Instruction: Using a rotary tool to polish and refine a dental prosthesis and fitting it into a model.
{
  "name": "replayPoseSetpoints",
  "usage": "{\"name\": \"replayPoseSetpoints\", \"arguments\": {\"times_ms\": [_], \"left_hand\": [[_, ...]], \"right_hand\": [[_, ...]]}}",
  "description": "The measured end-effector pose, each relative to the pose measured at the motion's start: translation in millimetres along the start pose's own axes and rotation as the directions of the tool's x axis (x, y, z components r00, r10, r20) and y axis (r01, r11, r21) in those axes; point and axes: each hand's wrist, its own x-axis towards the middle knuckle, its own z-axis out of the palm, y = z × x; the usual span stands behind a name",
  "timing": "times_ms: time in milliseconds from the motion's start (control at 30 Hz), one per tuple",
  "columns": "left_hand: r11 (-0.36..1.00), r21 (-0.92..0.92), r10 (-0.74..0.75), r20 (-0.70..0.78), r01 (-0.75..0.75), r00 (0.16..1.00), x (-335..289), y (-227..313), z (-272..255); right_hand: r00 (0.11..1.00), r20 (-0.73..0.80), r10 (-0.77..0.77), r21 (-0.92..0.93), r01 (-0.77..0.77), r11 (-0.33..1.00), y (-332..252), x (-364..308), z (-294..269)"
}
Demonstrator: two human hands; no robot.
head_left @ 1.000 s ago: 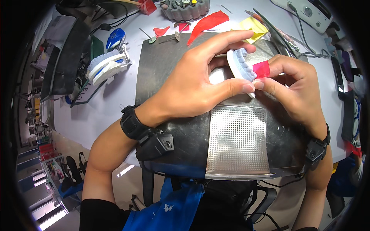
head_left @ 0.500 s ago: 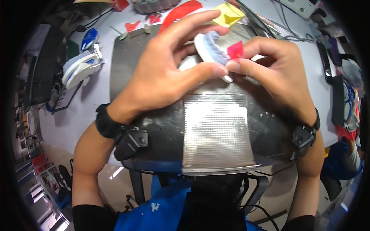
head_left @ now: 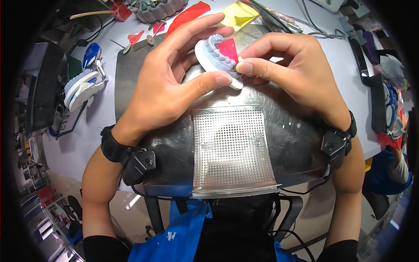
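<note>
In my left hand (head_left: 174, 83) I hold a pale blue-grey dental model (head_left: 209, 54) on a white base, thumb on the near side and fingers curved around the far side. The row of teeth faces up and to the right. A small piece of red articulating paper (head_left: 227, 49) stands against the inner side of the teeth. One corner of it meets the pinched thumb and index finger of my right hand (head_left: 279, 65), at the model's near right end. Something small and yellowish between those fingertips and the model is too hidden to make out.
Below my hands lies a perforated metal plate (head_left: 231, 148) on a dark metal surface (head_left: 292, 148). Another dental model (head_left: 80, 89) stands at the left. Red sheets (head_left: 187, 17), a yellow paper (head_left: 239, 15), small rotary tools (head_left: 150, 39) and cables (head_left: 325, 32) lie at the back.
The model and both hands have shifted a little left in the picture. The red paper has moved from the model's right side to the inside of the tooth arch.
</note>
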Motion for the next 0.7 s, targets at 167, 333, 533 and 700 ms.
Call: {"name": "replayPoseSetpoints", "arguments": {"times_ms": [167, 333, 533, 700], "left_hand": [[0.994, 0.105, 0.01, 0.004, -0.01, 1.0, -1.1, 1.5, 0.3], [0.908, 0.418, -0.018, 0.059, -0.008, 0.998, -4.9, 4.9, -4.2], [0.805, 0.548, 0.299, -0.043, -0.228, 0.953, 0.8, 10.3, 3.9], [0.982, 0.142, 0.146, -0.165, -0.123, 0.975, 1.4, 5.9, 16.3]], "right_hand": [[0.971, -0.102, -0.215, -0.271, 0.18, 0.945, 4.5, -0.9, -4.6], [0.906, -0.077, -0.417, -0.512, 0.324, 0.796, 3.0, 2.5, -8.4], [0.931, -0.16, -0.327, -0.325, 0.264, 0.908, -6.8, -4.0, 8.7], [0.955, -0.173, -0.24, -0.128, 0.22, 0.967, -5.9, -3.4, 20.0]]}}
